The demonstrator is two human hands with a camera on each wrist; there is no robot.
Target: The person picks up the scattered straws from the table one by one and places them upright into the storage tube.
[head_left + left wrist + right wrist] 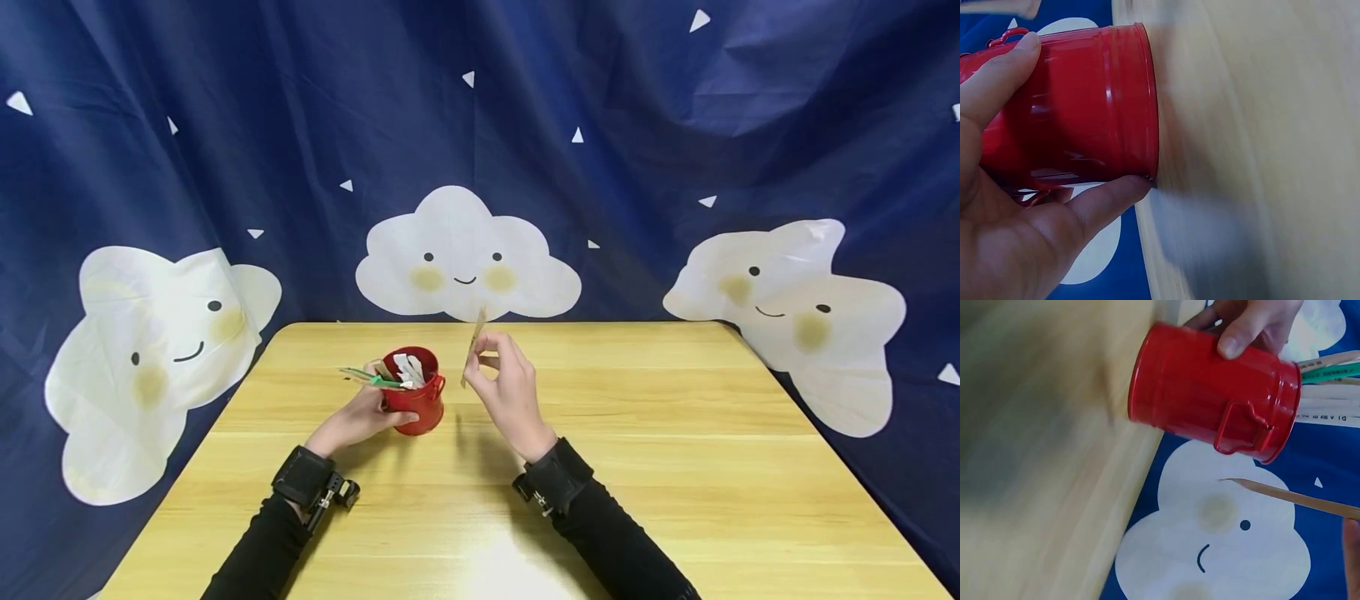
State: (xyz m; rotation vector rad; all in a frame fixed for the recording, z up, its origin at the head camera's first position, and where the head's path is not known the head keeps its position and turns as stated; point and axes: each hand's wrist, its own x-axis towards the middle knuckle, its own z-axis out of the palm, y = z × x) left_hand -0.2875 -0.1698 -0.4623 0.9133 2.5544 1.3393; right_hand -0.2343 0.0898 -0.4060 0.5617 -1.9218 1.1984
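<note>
My left hand (362, 418) grips a small red metal bucket (426, 407) from its left side, thumb across the front. In the left wrist view, its thumb and a finger lie along the wall of the bucket (1079, 106). Several pencils, white, natural wood and one green pencil (1332, 373), stick out of the bucket's mouth, some leaning over the left rim. To the right of the bucket, my right hand (512, 398) pinches a plain wooden pencil (474, 343) near its middle, above the table. In the right wrist view the thin tip of this pencil (1297, 498) points down toward the table.
The bucket has a small red loop handle (1235, 428) on its side. A light wooden table (675, 467) lies under both hands. Behind its far edge hangs a dark blue curtain (637, 125) with white smiling clouds. Each wrist wears a black camera strap (558, 475).
</note>
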